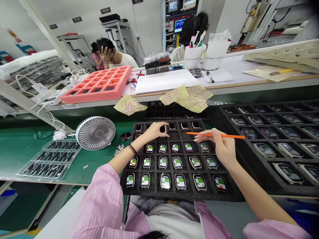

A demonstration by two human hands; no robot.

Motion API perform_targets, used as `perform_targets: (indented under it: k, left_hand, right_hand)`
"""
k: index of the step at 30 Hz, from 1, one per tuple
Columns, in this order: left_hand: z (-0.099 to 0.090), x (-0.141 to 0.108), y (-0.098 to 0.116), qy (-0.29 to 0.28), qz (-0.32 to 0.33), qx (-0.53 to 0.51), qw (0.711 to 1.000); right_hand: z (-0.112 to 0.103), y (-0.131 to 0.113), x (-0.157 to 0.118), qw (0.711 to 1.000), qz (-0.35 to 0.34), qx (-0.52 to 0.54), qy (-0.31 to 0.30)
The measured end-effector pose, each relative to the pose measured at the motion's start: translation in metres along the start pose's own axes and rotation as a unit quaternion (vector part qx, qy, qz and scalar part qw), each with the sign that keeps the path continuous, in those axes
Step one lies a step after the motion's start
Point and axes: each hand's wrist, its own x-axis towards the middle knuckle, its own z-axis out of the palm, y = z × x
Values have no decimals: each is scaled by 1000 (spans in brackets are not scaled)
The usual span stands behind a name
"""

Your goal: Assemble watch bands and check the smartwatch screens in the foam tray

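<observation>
Orange stick [214,135] pinched in right hand [221,147]
Left hand [154,130] over watch [162,128] in black tray [184,196], grip unclear; stick tip toward 9 o'clock

Left hand [155,130] — fingers resting on a smartwatch [162,129] in the top row of a black foam tray [174,196]. Right hand [222,148] pinches an orange stylus [214,134] above the tray — rows of green-screened watches [179,181] just below.
</observation>
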Motion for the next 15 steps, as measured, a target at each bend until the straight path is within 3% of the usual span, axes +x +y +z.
perform_targets:
  k: [4,6,8,11,13,15]
  left_hand:
    - [25,24,15,-35,-2,5,999]
    - [36,30,20,-64,-11,34,997]
    - [36,24,24,-58,-11,66,996]
    - [10,-14,36,7,-23,91,996]
    - [-15,-61,47,50,-68,57,995]
    - [-35,-121,59,100,-148,-26,984]
  right_hand:
    - [-9,2,-6,998,-23,-53,-9]
    - [-13,8,-7,990,-51,-130,-35]
    - [-18,21,-8,966,-95,-228,-73]
    - [-29,45,-16,899,-172,-372,-156]
    - [-40,59,-27,842,-218,-442,-220]
    - [-53,67,-41,806,-248,-466,-270]
